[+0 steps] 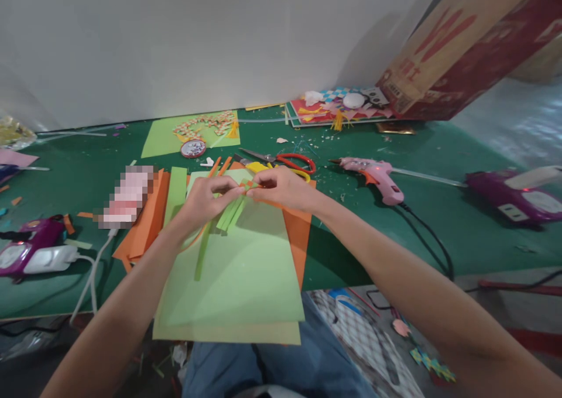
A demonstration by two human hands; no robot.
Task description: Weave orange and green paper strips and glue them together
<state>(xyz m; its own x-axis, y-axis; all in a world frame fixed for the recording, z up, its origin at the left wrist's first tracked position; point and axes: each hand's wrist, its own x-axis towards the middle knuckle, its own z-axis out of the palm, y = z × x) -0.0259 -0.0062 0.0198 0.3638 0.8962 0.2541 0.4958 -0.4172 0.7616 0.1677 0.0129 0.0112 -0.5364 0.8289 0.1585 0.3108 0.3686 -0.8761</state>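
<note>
Between my two hands is a small woven piece of green and orange paper strips (248, 185). My left hand (206, 196) pinches its left end, and my right hand (283, 187) pinches its right end with thumb and forefinger. Loose green strips (230, 213) hang down from the weave towards me. A thin orange strip trails below my left hand. Underneath lie light green paper sheets (246, 275), with orange paper (301, 240) showing at their right side. Scissors with red handles (302, 159) rest just beyond my right hand, beside a yellow-handled pair partly hidden by it.
A pink glue gun (377, 175) lies to the right, its cord running to the table edge. Purple power strips (518, 196) sit at both sides. A paper bag (456, 58) stands back right. Folded orange paper (147, 222) lies left; a woven chain (206, 126) lies at the back.
</note>
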